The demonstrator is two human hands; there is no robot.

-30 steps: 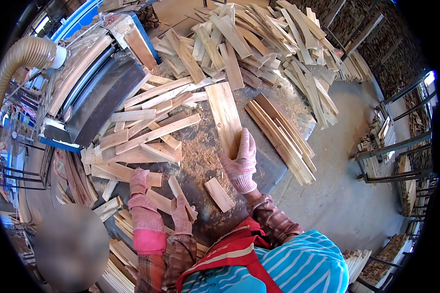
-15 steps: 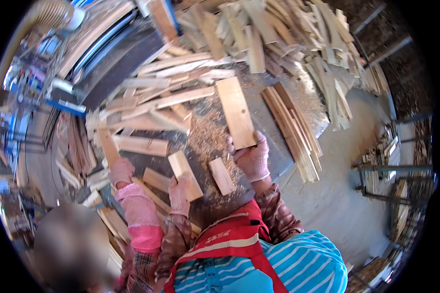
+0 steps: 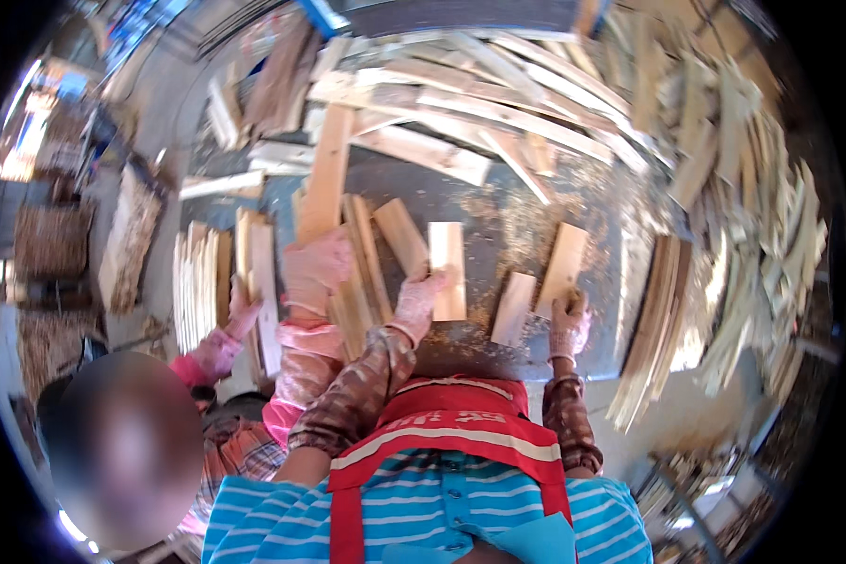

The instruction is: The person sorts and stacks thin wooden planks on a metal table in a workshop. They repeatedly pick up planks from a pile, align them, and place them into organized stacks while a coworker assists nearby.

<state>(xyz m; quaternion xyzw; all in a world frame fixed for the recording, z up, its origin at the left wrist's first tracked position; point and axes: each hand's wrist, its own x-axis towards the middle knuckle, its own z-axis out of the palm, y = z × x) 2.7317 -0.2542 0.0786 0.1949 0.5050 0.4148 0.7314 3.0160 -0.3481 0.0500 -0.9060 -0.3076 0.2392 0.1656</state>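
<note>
My left hand (image 3: 416,303), in a pale work glove, is closed on the near left edge of a short pale board (image 3: 448,271). Farther right, my gloved right hand (image 3: 570,324) grips the near end of another short board (image 3: 563,268), which slants away from me over the dark worktable (image 3: 423,202). A smaller wood block (image 3: 514,308) lies between the two boards, just left of the right-hand one. Left of my left hand, a short board (image 3: 400,237) rests at an angle. My fingertips are partly hidden behind the wood.
A co-worker's pink-gloved hand (image 3: 315,268) holds a long board (image 3: 327,169) close on my left; their other hand (image 3: 244,315) touches stacked boards (image 3: 200,287). Loose strips (image 3: 517,108) cover the table's far side. Narrow boards (image 3: 653,324) lie at the right edge, beside piled offcuts (image 3: 733,141).
The view has swung left. The board in my right hand looks lower and closer to the table. My left hand still grips its board. The co-worker's other hand now shows on the stacked boards.
</note>
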